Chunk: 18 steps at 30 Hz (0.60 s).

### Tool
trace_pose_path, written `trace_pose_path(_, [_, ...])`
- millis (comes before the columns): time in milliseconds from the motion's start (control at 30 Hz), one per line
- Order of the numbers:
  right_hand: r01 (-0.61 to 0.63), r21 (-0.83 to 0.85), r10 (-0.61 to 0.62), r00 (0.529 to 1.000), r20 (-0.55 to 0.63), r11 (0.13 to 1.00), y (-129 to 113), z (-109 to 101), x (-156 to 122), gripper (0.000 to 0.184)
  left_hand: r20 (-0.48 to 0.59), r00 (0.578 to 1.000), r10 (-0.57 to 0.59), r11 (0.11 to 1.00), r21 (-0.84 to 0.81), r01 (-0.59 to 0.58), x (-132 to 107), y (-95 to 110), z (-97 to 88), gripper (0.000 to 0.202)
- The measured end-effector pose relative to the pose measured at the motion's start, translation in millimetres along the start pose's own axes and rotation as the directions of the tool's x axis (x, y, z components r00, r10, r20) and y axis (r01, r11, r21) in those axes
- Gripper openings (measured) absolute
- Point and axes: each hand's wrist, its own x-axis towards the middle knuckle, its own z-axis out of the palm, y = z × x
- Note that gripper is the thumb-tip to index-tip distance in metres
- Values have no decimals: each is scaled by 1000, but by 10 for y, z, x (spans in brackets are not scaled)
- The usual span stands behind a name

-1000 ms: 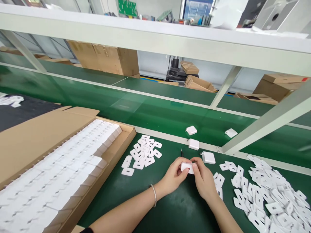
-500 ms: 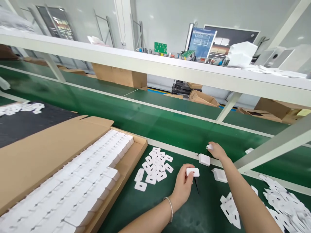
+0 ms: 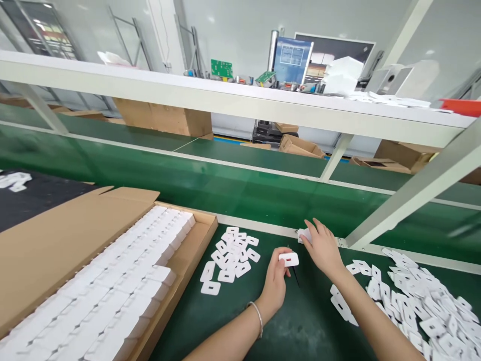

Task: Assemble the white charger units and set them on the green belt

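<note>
My left hand (image 3: 276, 281) is closed around a white charger (image 3: 288, 259), whose end face with a red USB slot points up towards me. A thin dark tool (image 3: 295, 275) sticks out below that charger; how it is held is hidden. My right hand (image 3: 323, 248) reaches over a second white charger (image 3: 303, 235) at the table's back edge. Its fingers are apart, with the thumb beside or touching this charger. Left of my hands lies a loose pile of flat white slotted plates (image 3: 233, 250). More slotted plates (image 3: 421, 301) spread out beyond my right forearm.
A cardboard box (image 3: 205, 220) with rows of white chargers (image 3: 112, 291) stands at the left. Behind the table runs a green conveyor belt (image 3: 225, 185). A slanted white post (image 3: 406, 195) rises at the right, under a white shelf (image 3: 210, 100) carrying circuit boards.
The view has shifted. My right hand has come left and nearer, from holding a small white piece over the belt to the charger at the edge, its fingers now spread. Red shows in the left-hand charger's slot.
</note>
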Motion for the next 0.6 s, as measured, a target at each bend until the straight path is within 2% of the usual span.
trace_pose_path(67, [-8,216,17,999,-40,976,-129,-47,-220,44,11,1000,7,1000,17,-7,-18,24,-4,54])
trace_pose_path(133, [-59,442,31,997,71,895,-235,-68,-447,48,44,999,23,1000,15,-24,-35,49,-1,52])
trace_pose_path(233, [-113,648,-31,978,206,753,-327,-45,-724,46,117,991,67,998,6,-68,-68,88,14,49])
trace_pose_path(400, [-206,778,28,972,235,594,-301,28,-916,44,198,974,114,990,57,-127,-124,103,8,46])
trace_pose_path(500, [-188,827,8,976,217,529,-233,92,-954,42,217,963,158,970,149,-193,-128,63,-32,48])
trace_pose_path(600, [-172,853,-7,980,201,494,-176,166,-980,41,243,963,113,972,175,-158,-118,8,-61,54])
